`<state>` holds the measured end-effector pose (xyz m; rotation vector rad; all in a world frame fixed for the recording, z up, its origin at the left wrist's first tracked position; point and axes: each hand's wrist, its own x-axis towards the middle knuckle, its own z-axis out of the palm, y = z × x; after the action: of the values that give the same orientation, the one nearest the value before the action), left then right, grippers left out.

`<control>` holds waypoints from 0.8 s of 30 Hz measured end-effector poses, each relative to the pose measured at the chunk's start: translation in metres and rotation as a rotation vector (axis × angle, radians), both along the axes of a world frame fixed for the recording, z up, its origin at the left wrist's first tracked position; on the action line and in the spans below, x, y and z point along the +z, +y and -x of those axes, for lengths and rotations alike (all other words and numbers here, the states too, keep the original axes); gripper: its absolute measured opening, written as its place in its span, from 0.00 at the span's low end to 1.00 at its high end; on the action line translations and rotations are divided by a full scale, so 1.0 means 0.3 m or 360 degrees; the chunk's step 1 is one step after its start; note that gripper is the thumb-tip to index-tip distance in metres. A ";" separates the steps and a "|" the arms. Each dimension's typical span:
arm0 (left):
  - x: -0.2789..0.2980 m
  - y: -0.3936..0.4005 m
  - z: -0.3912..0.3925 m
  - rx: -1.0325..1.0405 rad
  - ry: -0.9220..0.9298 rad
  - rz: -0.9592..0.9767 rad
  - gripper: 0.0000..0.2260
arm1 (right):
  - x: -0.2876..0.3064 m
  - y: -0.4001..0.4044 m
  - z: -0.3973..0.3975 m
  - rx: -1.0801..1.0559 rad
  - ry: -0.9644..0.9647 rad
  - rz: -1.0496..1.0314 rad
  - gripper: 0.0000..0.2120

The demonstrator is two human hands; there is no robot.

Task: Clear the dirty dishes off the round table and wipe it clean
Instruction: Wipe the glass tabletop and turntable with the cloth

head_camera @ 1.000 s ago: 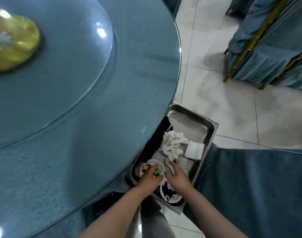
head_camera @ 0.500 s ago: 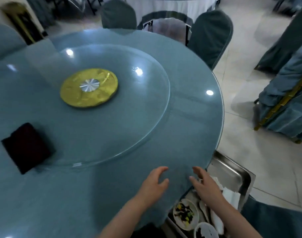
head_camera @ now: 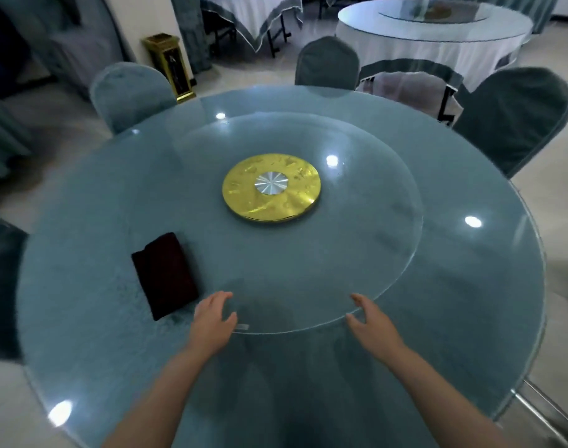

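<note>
The round table [head_camera: 476, 286] has a blue cloth under a glass top. A glass turntable [head_camera: 357, 253] lies on it, with a gold disc [head_camera: 271, 189] at its centre. A dark folded cloth [head_camera: 164, 274] lies on the turntable's near-left part. My left hand [head_camera: 211, 321] hovers at the turntable's near rim, just right of the cloth, fingers relaxed and empty. My right hand [head_camera: 370, 324] hovers over the near-right rim, also relaxed and empty. No dishes show on the table.
Covered chairs stand around the far side: one at the left [head_camera: 130, 92], one in the middle [head_camera: 328, 63], one at the right [head_camera: 515, 114]. A metal tray's edge [head_camera: 547, 412] shows at the lower right. A gold bin [head_camera: 169, 66] and another laid table [head_camera: 434, 30] stand behind.
Both hands left the dishes in the metal tray beside the table and rose over the tabletop to the turntable's near rim. My view swung up from the tray to the whole table.
</note>
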<state>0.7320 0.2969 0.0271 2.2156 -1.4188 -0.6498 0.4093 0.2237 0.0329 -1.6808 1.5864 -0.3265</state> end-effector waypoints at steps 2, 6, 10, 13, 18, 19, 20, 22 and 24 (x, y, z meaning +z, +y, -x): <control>-0.013 -0.017 -0.111 0.0068 -0.0206 -0.0082 0.24 | -0.010 -0.042 -0.052 0.0142 0.0124 0.0090 0.24; -0.037 -0.043 -0.265 0.0274 -0.0424 -0.0123 0.29 | -0.064 -0.113 -0.122 0.0457 0.0488 0.0274 0.27; -0.048 -0.087 -0.341 0.0332 -0.0453 -0.0149 0.31 | -0.091 -0.180 -0.164 0.0570 0.0635 0.0494 0.27; -0.066 -0.161 -0.392 0.0328 -0.0457 -0.0200 0.29 | -0.118 -0.234 -0.159 0.0650 0.0745 0.0570 0.34; -0.087 -0.270 -0.453 0.0387 -0.0610 -0.0235 0.26 | -0.158 -0.317 -0.107 0.0670 0.0864 0.0611 0.39; -0.094 -0.277 -0.460 0.0372 -0.0619 -0.0305 0.27 | -0.165 -0.327 -0.099 0.0701 0.0867 0.0612 0.39; -0.102 -0.279 -0.460 0.0339 -0.0610 -0.0375 0.28 | -0.169 -0.333 -0.094 0.0734 0.0859 0.0606 0.39; -0.127 -0.276 -0.439 0.0293 -0.0566 -0.0444 0.29 | -0.183 -0.342 -0.086 0.0747 0.0839 0.0621 0.39; -0.153 -0.266 -0.398 0.0275 -0.0603 -0.0401 0.30 | -0.187 -0.346 -0.082 0.0720 0.0832 0.0635 0.37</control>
<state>0.8514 0.2171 -0.0189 2.7382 -1.3510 -0.3787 0.4337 0.1199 -0.0232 -2.5292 1.4908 0.0448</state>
